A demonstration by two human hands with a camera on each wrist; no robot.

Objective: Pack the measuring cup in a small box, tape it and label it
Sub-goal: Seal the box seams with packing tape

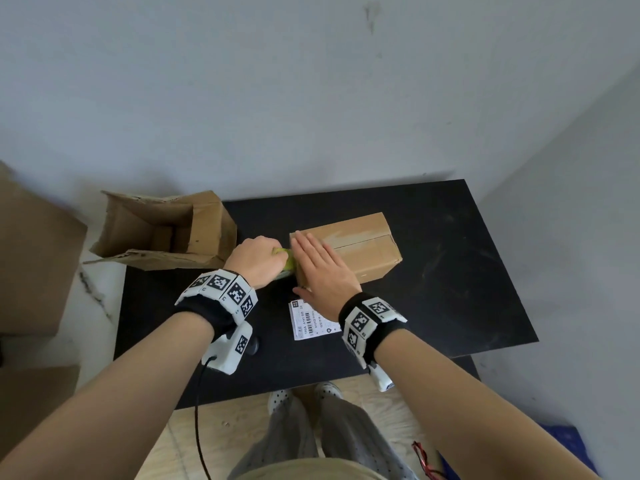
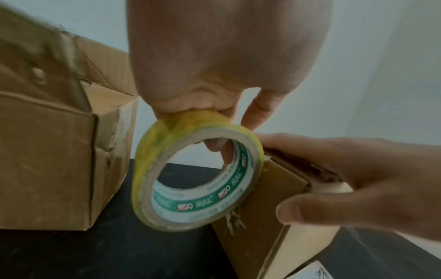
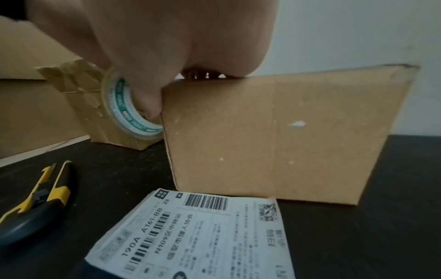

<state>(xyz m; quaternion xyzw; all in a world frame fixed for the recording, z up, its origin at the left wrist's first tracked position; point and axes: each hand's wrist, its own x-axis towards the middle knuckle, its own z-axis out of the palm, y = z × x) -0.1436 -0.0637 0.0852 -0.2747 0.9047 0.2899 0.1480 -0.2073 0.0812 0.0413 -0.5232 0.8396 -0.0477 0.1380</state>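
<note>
I see my left hand (image 1: 257, 260) gripping the yellowish roll of clear tape with a cardboard core (image 2: 195, 177), fingers curled through its ring, against the end of the small closed brown cardboard box (image 1: 360, 251) on the matte black table (image 1: 450, 271). My right hand (image 1: 320, 271) lies flat, fingers straight, on the box top. I cannot see the measuring cup. The white printed paper label (image 3: 198, 237) lies just before the box, beside a yellow-black utility knife (image 3: 35, 203). The torn open carton (image 1: 162, 230) stands left, its contents unclear.
</note>
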